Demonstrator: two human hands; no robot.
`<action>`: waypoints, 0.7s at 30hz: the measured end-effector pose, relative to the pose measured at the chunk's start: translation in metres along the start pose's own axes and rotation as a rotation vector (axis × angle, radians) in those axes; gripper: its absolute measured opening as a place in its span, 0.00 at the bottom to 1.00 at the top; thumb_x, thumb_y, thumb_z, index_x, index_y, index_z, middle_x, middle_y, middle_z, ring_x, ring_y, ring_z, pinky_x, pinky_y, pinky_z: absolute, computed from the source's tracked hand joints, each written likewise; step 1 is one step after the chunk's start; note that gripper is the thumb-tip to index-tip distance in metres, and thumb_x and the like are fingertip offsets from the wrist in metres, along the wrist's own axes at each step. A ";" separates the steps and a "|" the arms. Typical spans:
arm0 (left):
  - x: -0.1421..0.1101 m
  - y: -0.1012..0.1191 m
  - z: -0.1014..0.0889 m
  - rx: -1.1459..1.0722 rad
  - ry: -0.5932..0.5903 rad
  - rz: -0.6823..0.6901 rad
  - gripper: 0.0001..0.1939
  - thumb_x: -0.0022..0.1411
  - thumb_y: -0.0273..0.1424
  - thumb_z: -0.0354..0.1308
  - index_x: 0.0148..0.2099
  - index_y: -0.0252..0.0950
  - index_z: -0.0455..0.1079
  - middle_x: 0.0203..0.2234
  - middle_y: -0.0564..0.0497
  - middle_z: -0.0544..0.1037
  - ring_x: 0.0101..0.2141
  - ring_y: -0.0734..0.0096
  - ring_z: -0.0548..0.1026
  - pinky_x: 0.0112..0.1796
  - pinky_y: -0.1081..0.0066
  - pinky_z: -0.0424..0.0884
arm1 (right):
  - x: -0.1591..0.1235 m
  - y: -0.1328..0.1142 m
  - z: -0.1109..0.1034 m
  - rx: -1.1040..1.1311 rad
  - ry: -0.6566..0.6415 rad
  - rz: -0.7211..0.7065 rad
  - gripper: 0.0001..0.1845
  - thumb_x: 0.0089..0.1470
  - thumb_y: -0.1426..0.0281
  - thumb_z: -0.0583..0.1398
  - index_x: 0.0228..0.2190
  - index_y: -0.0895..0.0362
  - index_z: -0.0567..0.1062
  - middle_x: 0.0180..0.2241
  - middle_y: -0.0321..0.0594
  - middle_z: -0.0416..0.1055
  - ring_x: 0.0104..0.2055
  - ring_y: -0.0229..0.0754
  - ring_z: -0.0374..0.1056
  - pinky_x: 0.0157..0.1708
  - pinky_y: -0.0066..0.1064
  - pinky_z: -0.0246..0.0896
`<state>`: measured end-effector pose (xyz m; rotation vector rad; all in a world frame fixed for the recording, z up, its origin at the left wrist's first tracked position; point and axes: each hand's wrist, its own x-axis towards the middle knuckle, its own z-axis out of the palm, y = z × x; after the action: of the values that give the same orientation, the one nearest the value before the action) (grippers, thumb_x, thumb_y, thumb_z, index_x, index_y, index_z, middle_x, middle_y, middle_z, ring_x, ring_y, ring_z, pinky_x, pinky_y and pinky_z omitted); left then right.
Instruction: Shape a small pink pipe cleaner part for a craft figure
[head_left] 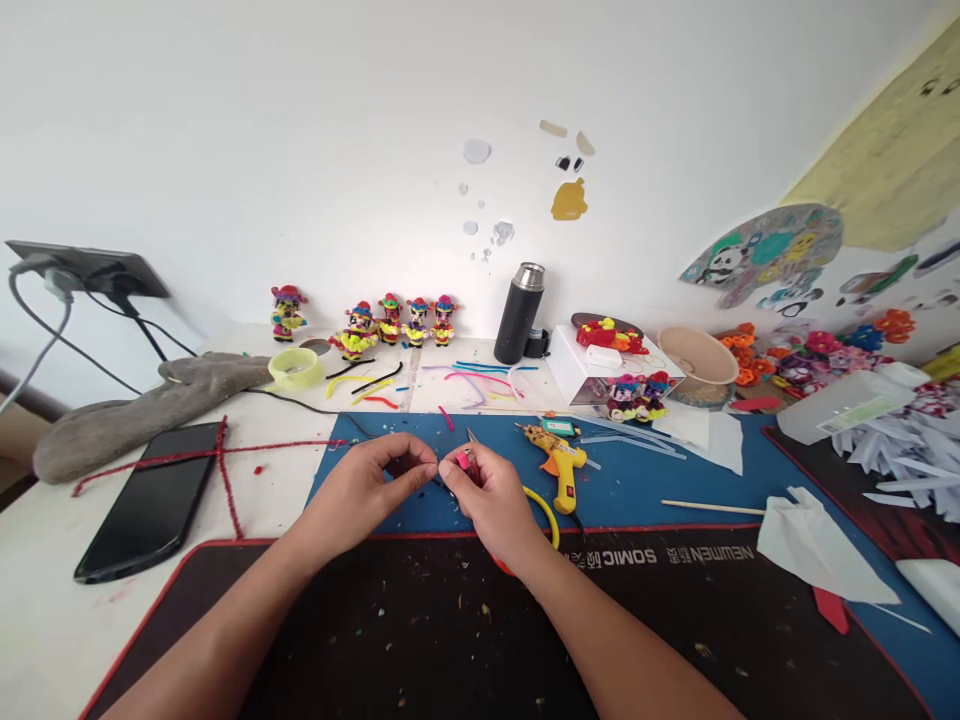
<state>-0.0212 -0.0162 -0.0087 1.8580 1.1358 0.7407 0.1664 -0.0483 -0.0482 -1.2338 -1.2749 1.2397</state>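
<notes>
A white counter (45, 560) runs along the wall (337, 150). On it lies a black mat (390, 640), nearest the person, over a blue mat (637, 485). A branch (150, 400) rests at left, beside a phone (154, 510) with red fuzzy stems across it. Above the blue mat, the left hand (371, 485) and right hand (495, 500) meet at their fingertips. The left thumb and forefinger are pressed together; I cannot tell what they pinch. The right fingers are curled, thumb and forefinger pinching a pink piece. A white box (574, 370) stands near a flask (517, 320), and a yellow glue gun (559, 465) lies right of the hands. Five small dolls (358, 330) stand by the wall. A metal tip (472, 436) pokes out just behind the pink piece (463, 461), which is between the right fingers.
</notes>
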 end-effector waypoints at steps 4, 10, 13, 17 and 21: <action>-0.001 0.000 0.002 -0.034 -0.006 -0.002 0.15 0.67 0.46 0.59 0.38 0.41 0.77 0.33 0.52 0.82 0.35 0.63 0.76 0.37 0.68 0.69 | 0.001 -0.001 -0.001 -0.009 0.007 -0.016 0.17 0.62 0.55 0.63 0.31 0.55 0.72 0.23 0.29 0.58 0.22 0.34 0.51 0.21 0.27 0.47; 0.002 -0.001 0.002 -0.183 -0.013 -0.103 0.18 0.64 0.49 0.62 0.37 0.39 0.76 0.31 0.52 0.78 0.33 0.65 0.73 0.36 0.68 0.70 | 0.000 -0.002 -0.003 -0.002 0.013 -0.017 0.17 0.62 0.53 0.63 0.34 0.54 0.74 0.22 0.28 0.56 0.21 0.34 0.48 0.21 0.28 0.47; 0.003 0.001 0.001 -0.213 -0.005 -0.125 0.18 0.62 0.49 0.63 0.37 0.39 0.76 0.29 0.53 0.77 0.31 0.66 0.73 0.34 0.69 0.69 | 0.000 -0.001 -0.002 0.010 0.007 -0.025 0.17 0.62 0.53 0.63 0.34 0.54 0.75 0.22 0.28 0.56 0.21 0.34 0.48 0.21 0.28 0.47; 0.002 0.002 0.002 -0.209 -0.006 -0.127 0.17 0.62 0.48 0.63 0.36 0.39 0.75 0.29 0.53 0.77 0.31 0.66 0.73 0.34 0.70 0.69 | 0.000 -0.001 -0.002 0.012 -0.003 -0.039 0.16 0.63 0.54 0.63 0.35 0.54 0.75 0.23 0.29 0.58 0.22 0.34 0.49 0.22 0.27 0.48; 0.001 0.001 0.003 -0.206 -0.019 -0.124 0.17 0.62 0.48 0.63 0.37 0.39 0.75 0.30 0.53 0.77 0.31 0.66 0.73 0.34 0.69 0.69 | -0.001 -0.003 -0.002 -0.014 0.003 -0.032 0.16 0.62 0.54 0.63 0.34 0.55 0.75 0.24 0.30 0.60 0.22 0.34 0.51 0.22 0.28 0.50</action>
<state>-0.0176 -0.0166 -0.0091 1.6053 1.1087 0.7382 0.1687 -0.0489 -0.0451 -1.2204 -1.2979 1.2077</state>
